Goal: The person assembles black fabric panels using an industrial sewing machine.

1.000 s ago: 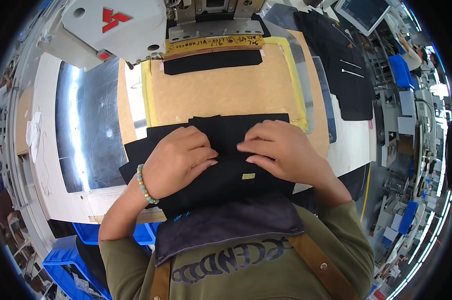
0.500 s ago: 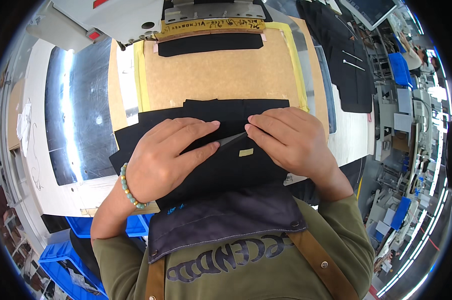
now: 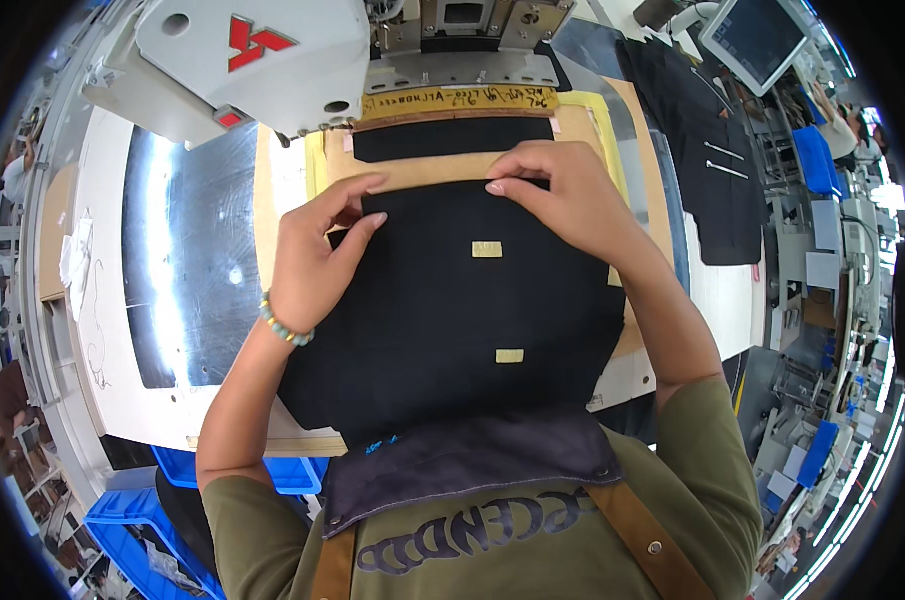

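A black fabric panel (image 3: 422,300) with two small pale yellow labels lies spread from the tan board (image 3: 427,172) down to my lap. My left hand (image 3: 317,250), with a beaded bracelet on its wrist, holds the panel's far left corner between thumb and fingers. At the far edge, right of the middle, my right hand (image 3: 577,200) pinches the cloth with thumb and index finger. Just beyond both hands, a black fabric strip (image 3: 452,140) lies on the board under the yellow-taped clamp bar (image 3: 452,103) of a sewing machine.
The white machine head (image 3: 242,60) overhangs the far left. A shiny metal plate (image 3: 187,300) lies at left. More black cut pieces (image 3: 722,215) with metal rods on them rest at right, below a screen (image 3: 755,42). Blue bins (image 3: 137,545) stand low at left.
Both hands have moved away from me, carrying the panel's far edge toward the machine. The folded cloth is now opened flat, and a second yellow label shows.
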Demonstrator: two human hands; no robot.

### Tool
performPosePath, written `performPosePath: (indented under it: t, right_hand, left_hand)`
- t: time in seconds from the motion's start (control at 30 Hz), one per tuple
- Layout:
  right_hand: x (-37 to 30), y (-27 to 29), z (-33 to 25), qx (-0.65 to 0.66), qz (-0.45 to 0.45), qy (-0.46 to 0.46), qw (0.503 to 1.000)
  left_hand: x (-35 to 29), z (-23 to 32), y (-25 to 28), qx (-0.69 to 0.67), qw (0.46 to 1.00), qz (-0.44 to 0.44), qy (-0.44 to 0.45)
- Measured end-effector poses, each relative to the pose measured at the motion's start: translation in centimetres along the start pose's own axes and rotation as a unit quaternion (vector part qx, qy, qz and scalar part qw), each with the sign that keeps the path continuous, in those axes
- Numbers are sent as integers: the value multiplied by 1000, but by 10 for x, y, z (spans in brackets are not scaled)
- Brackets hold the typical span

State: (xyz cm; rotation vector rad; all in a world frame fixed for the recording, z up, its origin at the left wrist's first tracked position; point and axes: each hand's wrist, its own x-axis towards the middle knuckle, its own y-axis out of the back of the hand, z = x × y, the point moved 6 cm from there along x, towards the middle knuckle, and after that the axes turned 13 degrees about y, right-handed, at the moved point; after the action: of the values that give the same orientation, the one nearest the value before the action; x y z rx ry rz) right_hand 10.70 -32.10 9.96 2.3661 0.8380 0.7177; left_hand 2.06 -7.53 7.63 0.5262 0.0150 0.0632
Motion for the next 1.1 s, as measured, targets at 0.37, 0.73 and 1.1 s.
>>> performPosePath:
  t: [0.37,0.73,1.1]
  right_hand:
    - [53,-10,52,-89,16,-54,994]
    - [59,-17,60,-147,49,-9,988]
    - [60,-15,58,-142,79,38,986]
  left_hand:
    - [32,-8,-14,291,924,119,-216]
    - [39,-14,-9,326,913,142,-198]
    - [43,-17,-10,324,915,146,-191]
